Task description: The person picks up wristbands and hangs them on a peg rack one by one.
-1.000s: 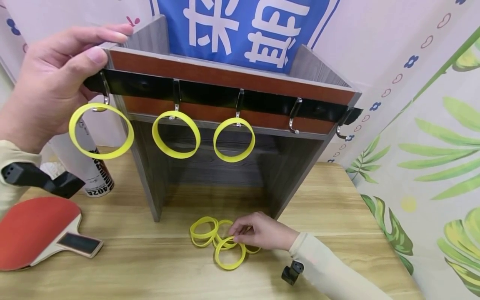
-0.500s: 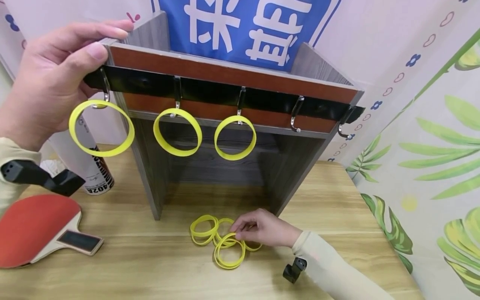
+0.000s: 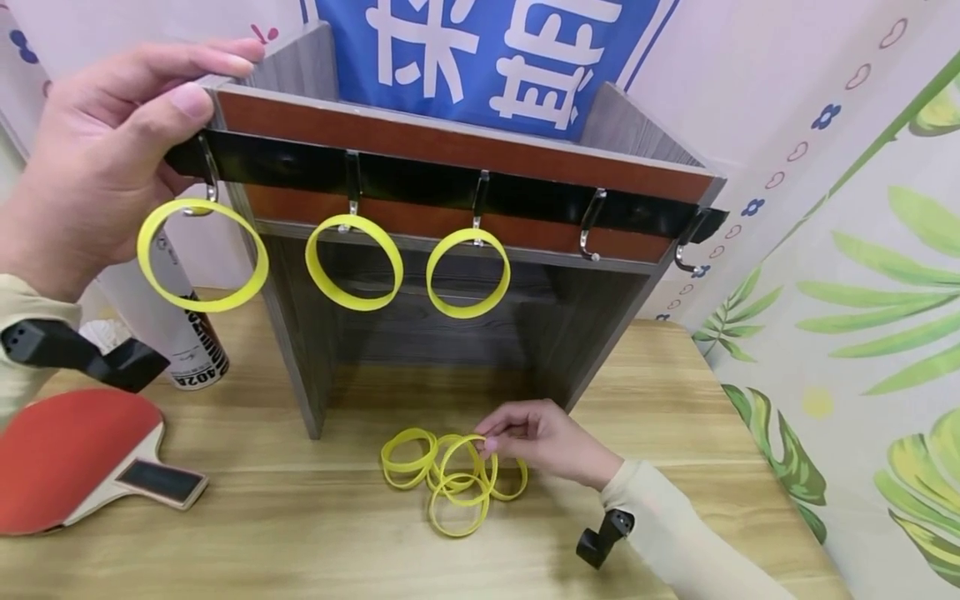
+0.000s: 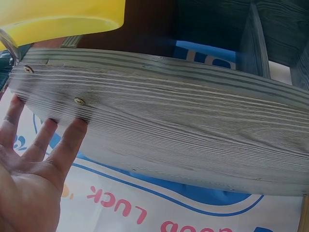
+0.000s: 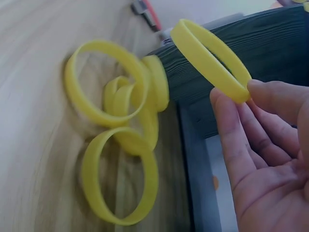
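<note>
My right hand (image 3: 547, 437) pinches a yellow ring (image 5: 203, 60) between thumb and fingers, just over the loose yellow rings (image 5: 91, 181) on the table. At the upper left, my left hand (image 3: 105, 158) grips the top corner of a grey wooden stand (image 3: 450, 133), its thumb on the front board. In the left wrist view several fingertips press the stand's side panel (image 4: 169, 121). Along the front runs a black hook strip (image 3: 420, 171). Its three left hooks each carry a yellow ring (image 3: 360, 304); the two right hooks (image 3: 590, 229) are bare.
On the left of the wooden table (image 3: 300, 533) lies a red table tennis bat (image 3: 75, 458). Behind it stands a white can (image 3: 197, 358) with black lettering. A blue banner (image 3: 450, 58) hangs behind the stand, and a leaf-print wall covering (image 3: 877, 317) is at the right.
My right hand has moved slightly up and to the right, lifting one yellow ring off the others. My left hand has kept its grip on the stand's corner.
</note>
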`<state>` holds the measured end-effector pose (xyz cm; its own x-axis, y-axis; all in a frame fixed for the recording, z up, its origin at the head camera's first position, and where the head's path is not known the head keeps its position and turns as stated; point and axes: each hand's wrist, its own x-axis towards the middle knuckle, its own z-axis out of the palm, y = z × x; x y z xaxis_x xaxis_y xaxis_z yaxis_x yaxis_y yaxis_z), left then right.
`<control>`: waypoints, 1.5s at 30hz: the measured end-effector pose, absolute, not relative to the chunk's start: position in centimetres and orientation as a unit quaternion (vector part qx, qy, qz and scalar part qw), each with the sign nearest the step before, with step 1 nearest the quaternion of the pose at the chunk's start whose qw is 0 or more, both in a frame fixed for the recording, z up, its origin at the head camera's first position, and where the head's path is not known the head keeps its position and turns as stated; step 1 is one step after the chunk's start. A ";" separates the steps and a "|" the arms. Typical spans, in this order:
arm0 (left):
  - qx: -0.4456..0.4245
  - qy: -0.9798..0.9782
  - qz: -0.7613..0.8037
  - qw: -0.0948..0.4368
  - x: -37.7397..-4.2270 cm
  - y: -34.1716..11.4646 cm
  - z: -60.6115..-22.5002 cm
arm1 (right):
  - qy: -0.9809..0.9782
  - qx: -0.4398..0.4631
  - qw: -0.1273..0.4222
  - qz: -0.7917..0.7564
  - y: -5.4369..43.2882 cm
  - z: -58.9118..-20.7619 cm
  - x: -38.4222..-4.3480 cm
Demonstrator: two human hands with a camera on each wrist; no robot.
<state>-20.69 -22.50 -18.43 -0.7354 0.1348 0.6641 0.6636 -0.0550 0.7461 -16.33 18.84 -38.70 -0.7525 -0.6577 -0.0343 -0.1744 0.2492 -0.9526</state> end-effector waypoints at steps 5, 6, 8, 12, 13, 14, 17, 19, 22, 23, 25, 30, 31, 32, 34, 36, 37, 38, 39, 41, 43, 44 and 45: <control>-0.304 -0.652 -0.664 0.202 -20.8 -22.7 -18.5 | 0.750 -0.224 0.217 -0.582 19.0 -37.5 -16.0; -0.303 -0.653 -0.664 0.203 -20.8 -22.7 -18.6 | 0.746 -0.216 0.218 -0.591 19.0 -37.2 -15.8; -0.303 -0.649 -0.669 0.200 -20.7 -22.6 -18.7 | 0.734 -0.202 0.214 -0.612 18.9 -36.5 -15.5; -0.298 -0.654 -0.666 0.201 -20.5 -22.5 -18.8 | 0.716 -0.198 0.193 -0.641 18.8 -35.1 -14.8; -0.299 -0.654 -0.665 0.201 -20.5 -22.5 -18.8 | 0.713 -0.200 0.182 -0.646 18.8 -34.8 -14.6; -0.299 -0.654 -0.665 0.200 -20.5 -22.5 -18.8 | 0.713 -0.202 0.172 -0.649 18.8 -34.4 -14.5; -0.301 -0.652 -0.667 0.199 -20.5 -22.5 -18.8 | 0.710 -0.208 0.133 -0.660 18.7 -33.2 -14.1; -0.304 -0.647 -0.671 0.197 -20.5 -22.5 -18.8 | 0.704 -0.213 0.105 -0.669 18.8 -32.4 -13.9; -0.307 -0.644 -0.673 0.195 -20.6 -22.6 -18.8 | 0.687 -0.222 0.067 -0.689 19.0 -31.2 -13.6; -0.307 -0.645 -0.672 0.195 -20.7 -22.6 -18.8 | 0.676 -0.228 0.057 -0.699 19.1 -30.8 -13.6; -0.306 -0.648 -0.670 0.193 -20.7 -22.7 -18.8 | 0.651 -0.235 0.036 -0.721 19.2 -30.1 -13.4; -0.306 -0.649 -0.666 0.203 -20.7 -22.6 -18.6 | 0.599 -0.228 -0.036 -0.767 19.1 -28.5 -13.0; -0.308 -0.649 -0.666 0.202 -20.7 -22.6 -18.6 | 0.590 -0.225 -0.052 -0.774 19.1 -28.2 -12.9; -0.310 -0.647 -0.667 0.199 -20.8 -22.6 -18.5 | 0.581 -0.223 -0.067 -0.780 19.1 -27.9 -12.8; -0.312 -0.647 -0.669 0.191 -20.9 -22.6 -18.5 | 0.562 -0.222 -0.090 -0.792 19.1 -27.4 -12.8; -0.314 -0.645 -0.672 0.183 -21.1 -22.7 -18.5 | 0.544 -0.223 -0.105 -0.802 19.2 -26.9 -12.8; -0.313 -0.646 -0.671 0.184 -21.1 -22.7 -18.5 | 0.543 -0.223 -0.113 -0.802 19.1 -26.7 -12.8; -0.313 -0.645 -0.672 0.185 -21.1 -22.7 -18.5 | 0.544 -0.222 -0.122 -0.800 19.0 -26.5 -12.8; -0.313 -0.645 -0.672 0.186 -21.1 -22.7 -18.5 | 0.546 -0.222 -0.131 -0.797 18.9 -26.3 -12.8; -0.310 -0.646 -0.670 0.193 -21.0 -22.7 -18.6 | 0.547 -0.223 -0.148 -0.793 18.7 -26.0 -12.9; -0.309 -0.646 -0.670 0.194 -21.0 -22.6 -18.5 | 0.532 -0.229 -0.164 -0.798 18.5 -25.8 -13.0; -0.309 -0.645 -0.672 0.193 -20.9 -22.5 -18.5 | 0.517 -0.235 -0.169 -0.805 18.4 -25.7 -13.0; -0.309 -0.645 -0.672 0.195 -20.9 -22.4 -18.5 | 0.503 -0.241 -0.174 -0.812 18.4 -25.6 -13.0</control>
